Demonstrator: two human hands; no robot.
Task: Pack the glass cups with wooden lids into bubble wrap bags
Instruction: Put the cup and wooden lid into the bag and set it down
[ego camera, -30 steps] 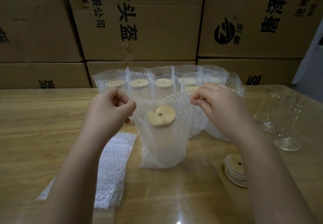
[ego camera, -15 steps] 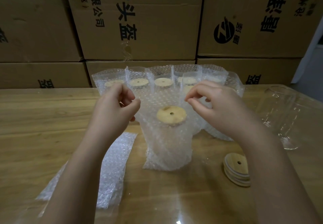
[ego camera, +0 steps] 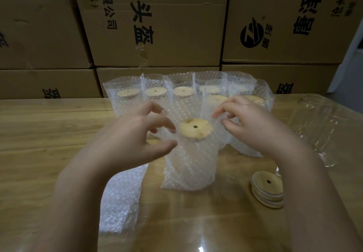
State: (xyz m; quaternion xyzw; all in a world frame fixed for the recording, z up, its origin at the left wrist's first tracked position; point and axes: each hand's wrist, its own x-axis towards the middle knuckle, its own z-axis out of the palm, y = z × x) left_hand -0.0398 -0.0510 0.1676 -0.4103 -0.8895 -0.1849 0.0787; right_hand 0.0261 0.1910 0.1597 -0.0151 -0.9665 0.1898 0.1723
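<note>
Item: one cup, bagging in progress

Right hand (ego camera: pixel 253 122): forefinger and thumb nearly closed, seemingly nipping the upper rim of the bubble wrap bag (ego camera: pixel 176 181) on its right side; other fingers loosely curled. Likely purpose: holding the mouth up so the sleeve sits straight

Left hand (ego camera: pixel 129 141): fingers spread and relaxed, thumb tip resting against the bag's left wall, forefinger above it; no firm grasp evident. Likely purpose: steadying the upright parcel

Glass cup (ego camera: pixel 189 153): upright inside the bag, mid-table (ego camera: pixel 39 133), between the two hands; wooden lid (ego camera: pixel 195 128) seated on top, straw hole uppermost, below the bag's rim. Judged fully inserted; mouth not yet closed

Packed cups (ego camera: pixel 157 94): row just behind, upright, crowded together, evidently staged as finished stock

Flat bags (ego camera: pixel 121 198): lying left of the item, partly under the left forearm, handy for the next cup

Spare lids (ego camera: pixel 268 190): short stack, near right

Bare glasses (ego camera: pixel 314 126): far right, unwrapped; orientation hard to read

Cartons (ego camera: pixel 157 25): stacked behind the table
</note>
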